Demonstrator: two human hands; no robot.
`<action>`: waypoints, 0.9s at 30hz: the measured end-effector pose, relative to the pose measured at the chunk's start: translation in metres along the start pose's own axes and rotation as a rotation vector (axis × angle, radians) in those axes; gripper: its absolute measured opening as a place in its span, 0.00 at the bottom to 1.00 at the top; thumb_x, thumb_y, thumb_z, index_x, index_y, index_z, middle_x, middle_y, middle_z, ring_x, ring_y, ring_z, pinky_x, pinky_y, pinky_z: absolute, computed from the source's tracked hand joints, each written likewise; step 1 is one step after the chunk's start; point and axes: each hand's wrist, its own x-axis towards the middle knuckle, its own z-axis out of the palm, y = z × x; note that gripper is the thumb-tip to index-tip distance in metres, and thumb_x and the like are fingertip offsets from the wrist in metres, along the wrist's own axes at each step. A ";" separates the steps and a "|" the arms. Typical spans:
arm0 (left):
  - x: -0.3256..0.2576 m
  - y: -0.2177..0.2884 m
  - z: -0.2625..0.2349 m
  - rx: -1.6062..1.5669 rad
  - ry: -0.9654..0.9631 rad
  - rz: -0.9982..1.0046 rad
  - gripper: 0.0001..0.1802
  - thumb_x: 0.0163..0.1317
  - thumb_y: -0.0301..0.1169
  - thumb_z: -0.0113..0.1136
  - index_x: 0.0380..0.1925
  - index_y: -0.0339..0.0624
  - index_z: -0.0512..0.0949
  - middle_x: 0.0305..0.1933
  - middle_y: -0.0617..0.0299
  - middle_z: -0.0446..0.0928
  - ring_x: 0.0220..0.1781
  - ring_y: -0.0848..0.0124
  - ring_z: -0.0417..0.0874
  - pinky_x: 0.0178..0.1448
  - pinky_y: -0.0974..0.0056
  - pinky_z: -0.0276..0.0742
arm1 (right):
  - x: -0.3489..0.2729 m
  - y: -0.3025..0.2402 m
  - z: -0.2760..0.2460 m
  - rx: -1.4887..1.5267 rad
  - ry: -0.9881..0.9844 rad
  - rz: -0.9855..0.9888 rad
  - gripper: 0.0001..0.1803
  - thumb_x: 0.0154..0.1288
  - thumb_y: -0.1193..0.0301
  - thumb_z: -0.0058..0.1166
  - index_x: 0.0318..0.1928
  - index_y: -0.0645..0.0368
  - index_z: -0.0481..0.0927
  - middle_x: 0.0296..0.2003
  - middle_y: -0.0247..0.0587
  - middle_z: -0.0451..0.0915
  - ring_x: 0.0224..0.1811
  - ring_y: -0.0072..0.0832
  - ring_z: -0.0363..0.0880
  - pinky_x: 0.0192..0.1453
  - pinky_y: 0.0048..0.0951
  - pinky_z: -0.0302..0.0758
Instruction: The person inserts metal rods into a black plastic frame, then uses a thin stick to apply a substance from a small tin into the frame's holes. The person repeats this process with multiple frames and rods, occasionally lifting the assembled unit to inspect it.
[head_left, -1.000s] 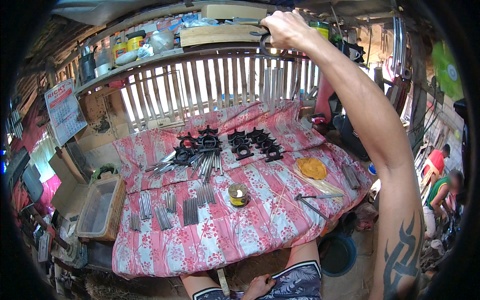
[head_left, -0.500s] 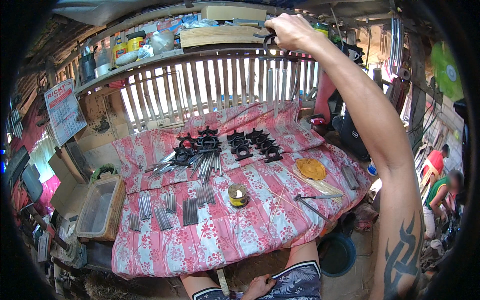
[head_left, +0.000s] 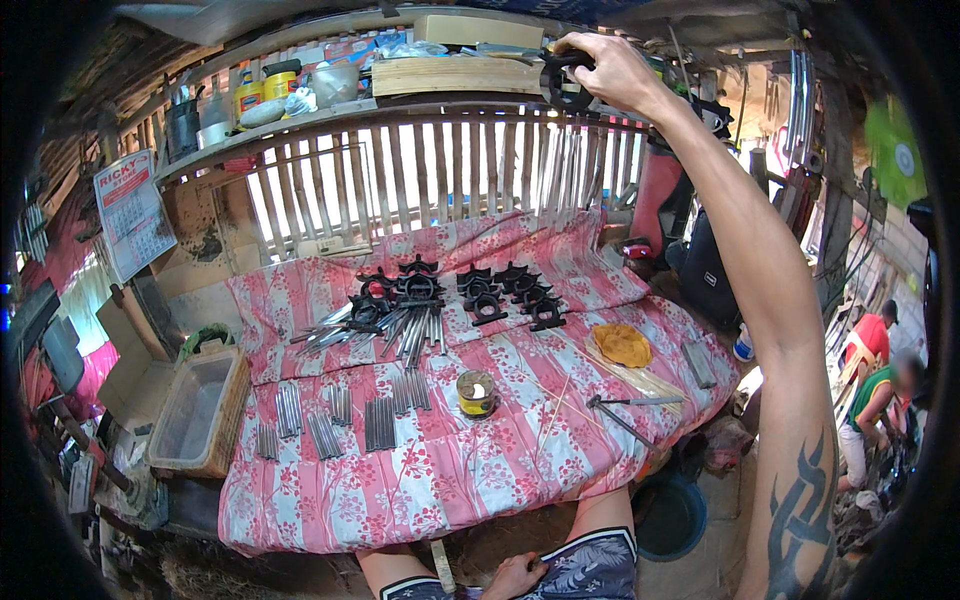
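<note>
Raised up to the shelf, my right hand (head_left: pixel 612 72) is closed on a black ring-shaped bracket (head_left: pixel 583 101). It hangs in front of the shelf's right part. My left hand (head_left: pixel 516 577) lies low on my lap with its fingers resting on the shorts, and nothing shows in it. On the table, several similar black ring brackets (head_left: pixel 482 305) stand in groups. A pile of thin metal tubes (head_left: pixel 412 335) lies beside the left group. Shorter tubes (head_left: pixel 380 424) are laid out in bundles nearer to me, left of a small yellow tin (head_left: pixel 477 395).
A floral cloth (head_left: pixel 440 475) covers the table. At its right lie a hammer (head_left: pixel 622 420), thin sticks, an orange-yellow lump (head_left: pixel 622 346) and a grey block (head_left: pixel 699 365). A plastic-lined basket (head_left: pixel 200 415) stands left. The shelf holds a wooden box (head_left: pixel 455 77) and tins. People work far right.
My right hand has shifted slightly right and down with the bracket, whose ring now faces me more fully. My left hand has stayed on my lap.
</note>
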 end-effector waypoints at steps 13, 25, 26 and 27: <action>0.004 -0.011 -0.005 0.085 -0.161 -0.126 0.32 0.70 0.55 0.62 0.58 0.37 0.83 0.50 0.34 0.87 0.58 0.39 0.88 0.63 0.45 0.82 | -0.002 -0.042 0.020 0.115 -0.107 -0.010 0.23 0.63 0.71 0.55 0.59 0.62 0.85 0.53 0.53 0.89 0.56 0.43 0.89 0.66 0.40 0.82; 0.000 -0.016 -0.003 -0.016 -0.102 -0.079 0.22 0.70 0.46 0.62 0.51 0.39 0.82 0.45 0.37 0.86 0.53 0.39 0.88 0.58 0.41 0.82 | -0.047 -0.190 0.115 0.202 -0.293 -0.197 0.14 0.62 0.76 0.65 0.49 0.60 0.86 0.42 0.46 0.87 0.45 0.38 0.88 0.52 0.42 0.87; 0.001 -0.018 -0.003 -0.047 -0.128 -0.085 0.22 0.70 0.46 0.62 0.51 0.39 0.82 0.45 0.37 0.86 0.52 0.40 0.88 0.58 0.41 0.82 | -0.051 -0.203 0.125 0.230 -0.410 -0.154 0.14 0.62 0.76 0.65 0.49 0.60 0.86 0.42 0.46 0.87 0.45 0.38 0.88 0.51 0.43 0.87; 0.001 -0.019 -0.002 -0.017 -0.122 -0.073 0.21 0.70 0.45 0.62 0.51 0.39 0.82 0.45 0.38 0.87 0.52 0.40 0.88 0.58 0.41 0.82 | -0.058 -0.217 0.133 0.265 -0.382 -0.182 0.13 0.62 0.75 0.65 0.49 0.61 0.86 0.42 0.46 0.87 0.44 0.40 0.88 0.50 0.44 0.87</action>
